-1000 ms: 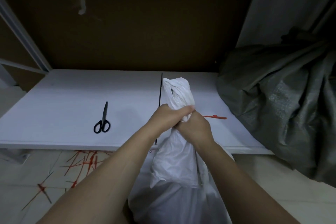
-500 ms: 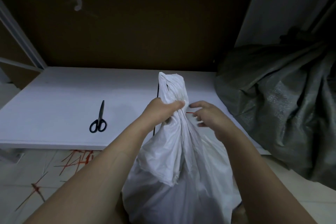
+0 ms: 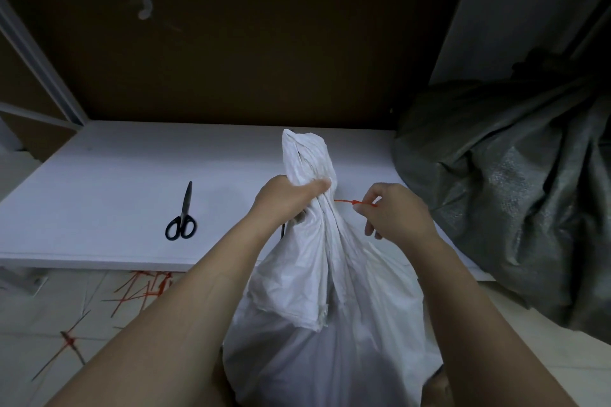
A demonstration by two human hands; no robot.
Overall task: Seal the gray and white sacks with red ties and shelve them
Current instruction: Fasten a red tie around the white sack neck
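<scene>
A white sack [image 3: 330, 324] stands on the floor in front of me, its neck gathered into a twisted bunch above the low white shelf [image 3: 109, 208]. My left hand [image 3: 291, 198] is clenched around that neck. My right hand [image 3: 393, 211] is just right of the neck and pinches a thin red tie [image 3: 355, 202] between thumb and forefinger. The tie's left end reaches the sack's neck. A large gray sack [image 3: 515, 188] slumps on the right end of the shelf.
Black scissors [image 3: 182, 216] lie shut on the shelf left of the sack. Several loose red ties [image 3: 142, 287] are scattered on the tiled floor at lower left. A brown board backs the shelf, with a white frame post [image 3: 36, 56] at left.
My right hand let go of the sack's neck, reached right to the shelf and now pinches the red tie. The left hand kept its grip on the neck.
</scene>
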